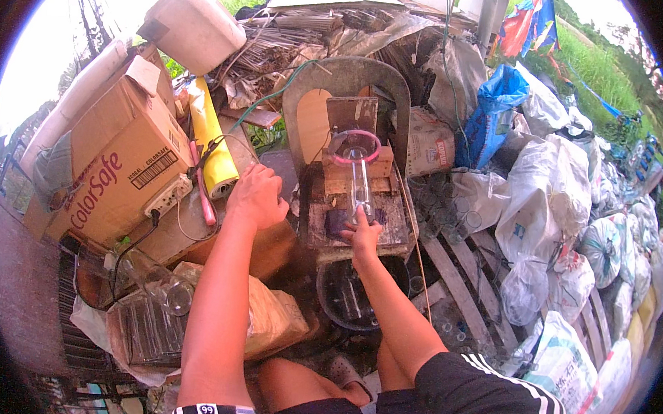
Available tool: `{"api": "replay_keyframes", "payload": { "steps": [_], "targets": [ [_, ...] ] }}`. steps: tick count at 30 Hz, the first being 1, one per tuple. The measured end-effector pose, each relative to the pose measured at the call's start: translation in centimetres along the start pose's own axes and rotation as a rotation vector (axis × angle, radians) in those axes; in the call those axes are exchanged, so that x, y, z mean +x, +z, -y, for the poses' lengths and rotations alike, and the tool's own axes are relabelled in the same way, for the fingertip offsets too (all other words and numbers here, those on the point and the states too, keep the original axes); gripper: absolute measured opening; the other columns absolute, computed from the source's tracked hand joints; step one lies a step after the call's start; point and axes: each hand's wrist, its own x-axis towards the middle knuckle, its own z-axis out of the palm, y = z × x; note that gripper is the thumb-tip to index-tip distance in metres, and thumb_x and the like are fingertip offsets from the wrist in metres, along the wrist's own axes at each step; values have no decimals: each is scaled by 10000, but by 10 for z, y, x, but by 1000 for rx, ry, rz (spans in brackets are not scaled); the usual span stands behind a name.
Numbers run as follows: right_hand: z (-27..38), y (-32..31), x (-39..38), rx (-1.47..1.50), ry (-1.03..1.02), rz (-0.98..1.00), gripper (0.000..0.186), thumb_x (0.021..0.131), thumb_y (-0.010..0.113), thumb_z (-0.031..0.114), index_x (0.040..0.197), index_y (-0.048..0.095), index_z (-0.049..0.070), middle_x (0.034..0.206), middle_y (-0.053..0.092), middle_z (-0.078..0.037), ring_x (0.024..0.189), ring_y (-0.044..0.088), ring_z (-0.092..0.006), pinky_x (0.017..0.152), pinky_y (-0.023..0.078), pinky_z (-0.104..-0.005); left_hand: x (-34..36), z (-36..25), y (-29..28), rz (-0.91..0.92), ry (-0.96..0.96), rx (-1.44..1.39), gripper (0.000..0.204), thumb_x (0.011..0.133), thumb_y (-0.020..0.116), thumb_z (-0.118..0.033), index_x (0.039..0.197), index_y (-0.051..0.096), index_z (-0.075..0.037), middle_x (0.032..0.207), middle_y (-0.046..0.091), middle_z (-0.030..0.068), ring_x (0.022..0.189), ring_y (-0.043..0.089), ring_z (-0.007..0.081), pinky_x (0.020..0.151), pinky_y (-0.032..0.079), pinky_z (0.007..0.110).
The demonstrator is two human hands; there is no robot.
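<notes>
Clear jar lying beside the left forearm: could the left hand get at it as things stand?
Probably yes. The left hand rests empty on the brown surface, and the clear jar lies uncovered on the pile beside that forearm, with nothing over it.

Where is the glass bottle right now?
In the head view, the glass bottle lies centre frame on the wooden jig, its far end inside the pink ring, its near end held by the right hand.
</notes>
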Motion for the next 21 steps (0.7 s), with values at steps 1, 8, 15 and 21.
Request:
{"api": "replay_keyframes", "payload": {
  "steps": [1,8,15,21],
  "targets": [
    [0,-4,2,74,94,80,941,998,649,674,1534,286,-8,1176,660,-191,1009,682,-295,764,594,-432,0,0,0,-5,1,7,169,772,763,-215,805,716,-56,1004,714,155,1146,637,349,1125,483,452],
    [4,-15,6,651,493,408,955,974,415,882,1506,413,88,1222,666,-158,999,662,-307,825,534,-494,1,0,1,8,-4,7,181,777,769,-228,817,721,-58,1022,721,150,1156,636,344,1119,490,445],
    [13,-4,-11,22,106,38,1018,951,655,760,1502,292,-14,1275,608,-192,1033,629,-270,799,555,-430,1,0,0,19,-7,13,185,785,778,-229,818,719,-57,1020,716,149,1160,634,341,1126,485,445],
    [-9,1,7,-172,-211,-112,933,963,825,457,1539,212,54,1341,549,-200,950,657,-245,678,580,-376,0,-1,-1,4,-3,1,176,784,776,-221,818,717,-59,1017,711,154,1156,634,346,1135,478,454]
  ]
}}
